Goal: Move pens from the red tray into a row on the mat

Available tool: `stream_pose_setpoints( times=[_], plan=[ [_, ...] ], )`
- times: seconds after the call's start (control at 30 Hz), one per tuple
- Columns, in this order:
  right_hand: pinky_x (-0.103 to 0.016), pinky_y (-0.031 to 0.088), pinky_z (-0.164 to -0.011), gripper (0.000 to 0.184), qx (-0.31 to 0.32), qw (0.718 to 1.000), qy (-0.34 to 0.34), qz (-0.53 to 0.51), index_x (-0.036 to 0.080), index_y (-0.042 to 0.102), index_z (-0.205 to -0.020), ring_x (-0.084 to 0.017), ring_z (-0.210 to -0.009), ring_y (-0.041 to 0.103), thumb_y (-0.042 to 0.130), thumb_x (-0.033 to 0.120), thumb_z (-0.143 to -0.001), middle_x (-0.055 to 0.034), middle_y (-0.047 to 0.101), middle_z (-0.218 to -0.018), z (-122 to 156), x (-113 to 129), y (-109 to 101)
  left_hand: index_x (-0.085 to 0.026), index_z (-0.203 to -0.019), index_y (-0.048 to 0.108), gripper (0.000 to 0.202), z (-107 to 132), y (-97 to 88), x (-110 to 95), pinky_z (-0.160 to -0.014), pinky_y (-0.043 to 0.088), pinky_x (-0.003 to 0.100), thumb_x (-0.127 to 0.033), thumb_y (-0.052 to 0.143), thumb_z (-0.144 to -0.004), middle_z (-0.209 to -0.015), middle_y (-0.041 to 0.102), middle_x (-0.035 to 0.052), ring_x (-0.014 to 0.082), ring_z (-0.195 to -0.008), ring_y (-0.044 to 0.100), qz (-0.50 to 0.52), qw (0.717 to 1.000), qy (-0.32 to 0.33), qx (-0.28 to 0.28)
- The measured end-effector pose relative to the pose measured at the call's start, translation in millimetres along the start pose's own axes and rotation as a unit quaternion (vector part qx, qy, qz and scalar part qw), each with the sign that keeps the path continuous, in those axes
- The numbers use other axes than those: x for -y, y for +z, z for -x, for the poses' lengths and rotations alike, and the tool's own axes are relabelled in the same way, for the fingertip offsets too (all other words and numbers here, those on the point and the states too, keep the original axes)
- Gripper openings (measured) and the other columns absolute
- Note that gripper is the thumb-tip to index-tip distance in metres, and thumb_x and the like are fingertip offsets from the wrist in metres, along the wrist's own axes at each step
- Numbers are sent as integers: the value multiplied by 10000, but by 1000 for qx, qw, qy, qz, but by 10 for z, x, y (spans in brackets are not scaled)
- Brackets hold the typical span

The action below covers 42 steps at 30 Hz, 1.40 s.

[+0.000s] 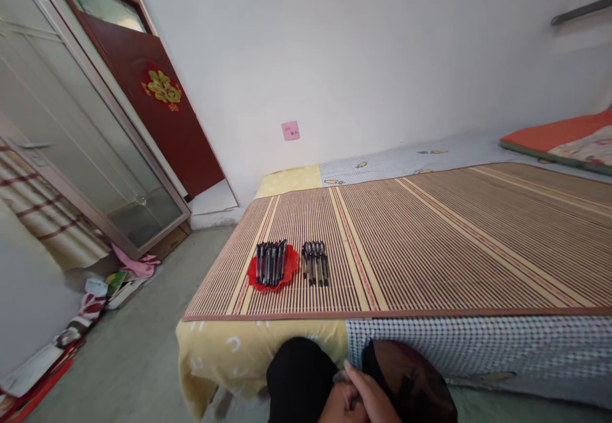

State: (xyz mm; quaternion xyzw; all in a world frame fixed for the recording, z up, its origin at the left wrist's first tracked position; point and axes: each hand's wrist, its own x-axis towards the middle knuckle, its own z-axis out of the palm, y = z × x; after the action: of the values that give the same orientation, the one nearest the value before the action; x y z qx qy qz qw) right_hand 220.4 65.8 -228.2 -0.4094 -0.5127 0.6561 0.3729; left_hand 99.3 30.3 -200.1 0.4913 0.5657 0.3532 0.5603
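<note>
Low at the bottom edge, my left hand (338,405) and my right hand (369,390) rest together between my knees, the right lying against the left. Both look closed, fingers folded and pressed together; no held object can be made out, and parts of the fingers are hidden. Ahead of them on the woven mat (430,251), a red scalloped dish (290,270) bears several black pens (271,263) side by side. Just right of the dish, several more pens (315,263) lie in a row on the mat. Neither hand touches the pens or the dish.
The mat covers a bed with a yellow and checked sheet (248,340). A pink note (290,131) is on the white wall. At right lies orange bedding (559,128). A glass door (138,200) and clutter on the floor (90,308) are at left.
</note>
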Motion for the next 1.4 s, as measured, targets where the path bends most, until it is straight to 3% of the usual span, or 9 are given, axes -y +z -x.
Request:
stream_pose_setpoints(
  times=[0.13,0.23,0.27,0.4,0.5,0.63,0.87,1.23,1.4],
  plan=[
    [-411,461,-1040,684,-10,991,112,-75,180,776,-853,-337,-1069,668,597,814,-671,-109,767,-936,-13,247,114,-167,-834,697,204,80,-35,-97,-755,461,277,-353,644,-768,-830,633,42,201,-812,558,-45,998,10,-39],
    [-399,544,-861,791,20,964,178,-198,173,733,-830,-324,-977,701,468,903,-678,-114,756,-840,-40,375,221,-169,-787,657,223,202,-187,-472,-700,453,261,-383,600,-816,-749,621,29,178,-735,550,-89,991,64,-72],
    [-378,553,-788,808,28,954,191,-228,173,719,-827,-311,-925,712,455,920,-666,-114,751,-816,-48,390,252,-170,-776,642,241,242,-283,-648,-669,447,257,-388,562,-840,-712,611,24,172,-702,546,-101,983,94,-123],
    [-253,494,-596,772,45,935,232,-264,163,689,-816,-194,-696,695,507,900,-672,-85,724,-733,-57,387,336,-203,-901,643,209,248,-893,-1368,-715,478,280,-373,522,-878,-830,687,32,194,-768,620,-207,905,165,-333],
    [-213,458,-539,738,56,933,238,-266,158,687,-822,-147,-622,661,513,868,-717,-59,699,-689,-48,396,371,-205,-923,612,170,24,-1419,-1710,-736,482,277,-345,521,-888,-843,692,35,192,-773,646,-364,814,125,-435],
    [-199,458,-520,724,58,934,234,-264,153,692,-827,-135,-606,654,548,853,-709,-51,690,-678,-43,441,380,-191,-924,600,102,-445,-1853,-1875,-726,463,290,-276,561,-882,-879,706,63,223,-825,668,-471,763,40,-440],
    [-199,458,-516,717,61,935,233,-260,151,685,-820,-136,-584,656,578,848,-688,-47,690,-659,-29,498,366,-152,-974,623,167,-1043,-2014,-1875,-789,458,334,-264,626,-850,-1043,705,147,290,-973,666,-548,746,-10,-379],
    [-198,415,-530,770,67,943,227,-235,126,686,-801,-130,-557,649,600,871,-626,-62,689,-647,-19,544,380,-95,-960,658,170,-1271,-2025,-1899,-801,480,373,-208,578,-861,-1002,713,210,317,-944,686,-533,765,-72,-355],
    [-190,400,-527,767,64,945,220,-233,131,684,-796,-124,-556,648,601,873,-619,-61,689,-648,-9,539,390,-90,-903,645,159,-1207,-1998,-2008,-796,473,424,-214,565,-846,-973,700,248,374,-949,672,-481,785,-33,-388]
  ],
)
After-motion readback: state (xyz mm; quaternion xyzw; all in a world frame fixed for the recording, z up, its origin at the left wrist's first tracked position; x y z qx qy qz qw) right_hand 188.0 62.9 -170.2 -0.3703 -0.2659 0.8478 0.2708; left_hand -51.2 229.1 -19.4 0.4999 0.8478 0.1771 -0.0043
